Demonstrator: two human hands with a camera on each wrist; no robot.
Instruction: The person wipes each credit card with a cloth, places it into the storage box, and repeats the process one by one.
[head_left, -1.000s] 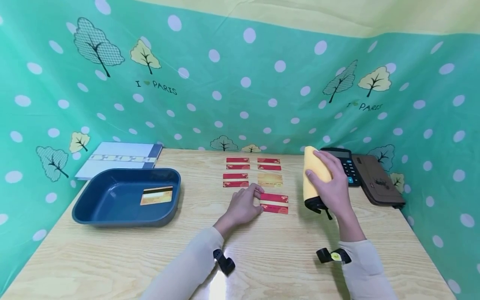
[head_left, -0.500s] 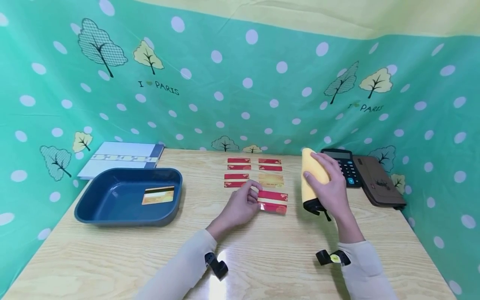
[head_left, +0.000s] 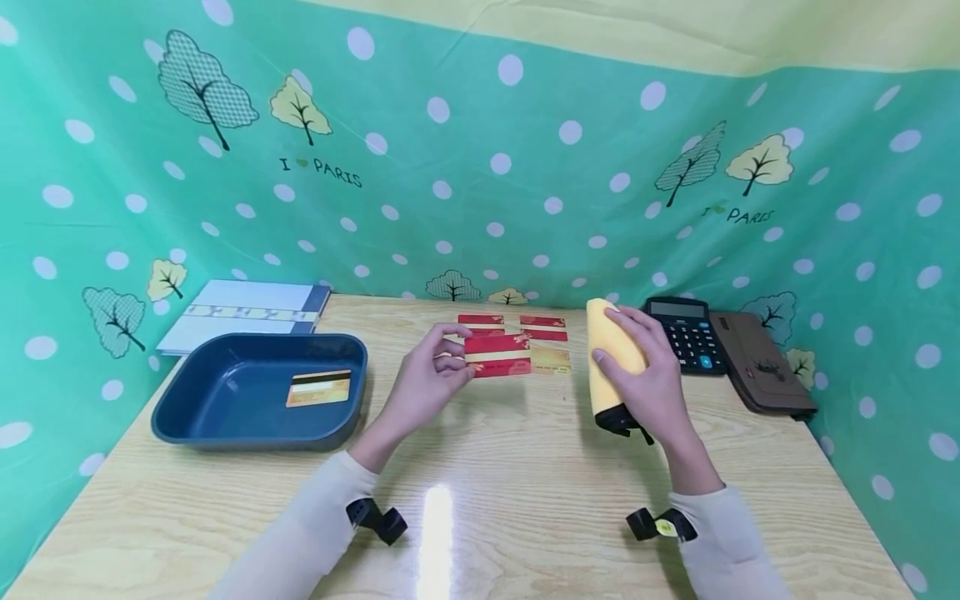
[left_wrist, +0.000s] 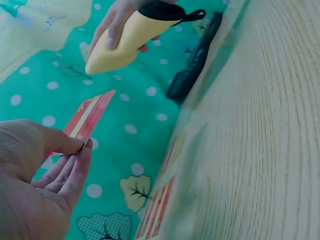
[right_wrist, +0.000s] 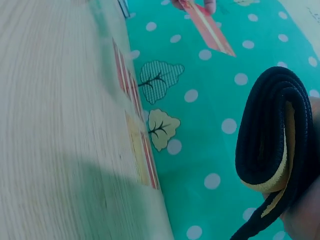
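Note:
My left hand (head_left: 423,379) pinches a red card (head_left: 497,357) with a pale stripe by its left edge. In the left wrist view the card (left_wrist: 90,117) is tilted between thumb and fingertips, up off the table. My right hand (head_left: 652,379) grips a folded yellow cloth (head_left: 613,354) with black edging and a small loop, held over the table to the right. The right wrist view shows the cloth's stacked black-edged folds (right_wrist: 270,130). Behind the held card lie two red cards, one of them here (head_left: 543,328), and a gold card (head_left: 551,359), partly covered by it.
A blue basin (head_left: 225,429) on the left has a gold card (head_left: 318,388) with a black stripe inside. Behind it lies a pale blue notebook (head_left: 247,304). At the back right are a black calculator (head_left: 684,333) and a brown zip wallet (head_left: 757,362).
My left hand has picked the red card up off the table and carried it left and away from me, over the other cards. The right hand with the cloth has shifted slightly left.

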